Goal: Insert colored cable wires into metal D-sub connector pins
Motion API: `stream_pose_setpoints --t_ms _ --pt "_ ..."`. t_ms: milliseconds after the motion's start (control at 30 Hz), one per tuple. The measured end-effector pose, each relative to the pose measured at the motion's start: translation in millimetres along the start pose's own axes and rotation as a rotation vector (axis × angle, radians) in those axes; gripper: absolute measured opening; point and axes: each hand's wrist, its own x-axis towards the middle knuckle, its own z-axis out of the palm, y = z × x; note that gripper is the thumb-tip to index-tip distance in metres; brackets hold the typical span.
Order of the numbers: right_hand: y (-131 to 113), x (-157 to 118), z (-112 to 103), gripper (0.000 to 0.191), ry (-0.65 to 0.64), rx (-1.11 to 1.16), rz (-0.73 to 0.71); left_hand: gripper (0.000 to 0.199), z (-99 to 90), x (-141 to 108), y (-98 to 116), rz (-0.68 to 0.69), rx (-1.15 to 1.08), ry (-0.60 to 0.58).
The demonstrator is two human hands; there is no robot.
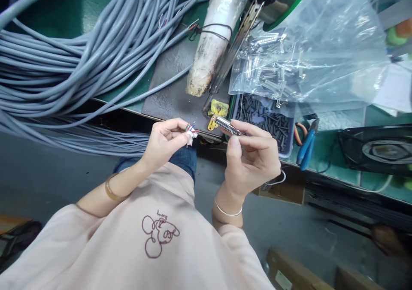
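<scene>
My left hand (169,140) pinches the stripped end of a cable, and thin coloured wires (192,128) with a white frayed tuft stick out past the fingertips. In my right hand (251,152) a metal multi-pin connector (227,125) is gripped between thumb and fingers, its row of contacts facing me. A reddish wire runs from the left fingertips toward the connector; whether it is joined there I cannot tell. Just behind the connector is a yellow metal clip (211,122) at the bench edge. A soldering iron (222,64) points down toward it.
Bundled grey cables (96,62) cover the left bench. A whitish wrapped cylinder (209,45) lies beside the iron. At right are a tray of dark screws (260,120), a plastic bag (322,54) of metal parts, blue-handled pliers (307,146), a black fan (380,146) and a solder spool (286,2).
</scene>
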Motion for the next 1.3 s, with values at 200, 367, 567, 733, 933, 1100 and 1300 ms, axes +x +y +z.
stream_pose_setpoints --t_ms 200,367,567,733,933,1100,1300 --pt "0.2 0.4 0.8 0.008 0.029 0.050 0.000 0.006 0.2 0.0 0.7 -0.016 -0.046 -0.046" --pt "1.3 -0.8 0.4 0.006 0.021 0.053 0.018 0.014 0.4 0.0 -1.3 -0.065 -0.071 -0.052" --pt "2.8 -1.1 -1.2 0.007 0.005 0.077 0.014 0.014 0.6 1.1 -1.2 -0.101 -0.082 -0.013" --pt "1.9 3.4 -1.8 0.013 -0.067 -0.031 -0.093 0.019 0.9 4.7 1.5 -0.083 -0.075 -0.002" --pt "1.5 3.9 0.3 0.012 -0.087 -0.073 -0.137 0.025 -1.5 8.1 0.9 -0.059 -0.057 -0.003" --pt "5.3 0.4 -0.2 0.013 -0.081 -0.047 -0.109 0.023 -2.0 7.1 0.2 -0.080 -0.052 0.009" --pt "6.4 -1.0 -0.4 0.014 -0.064 -0.010 -0.097 0.022 -5.4 7.3 -0.2 -0.091 -0.113 -0.050"
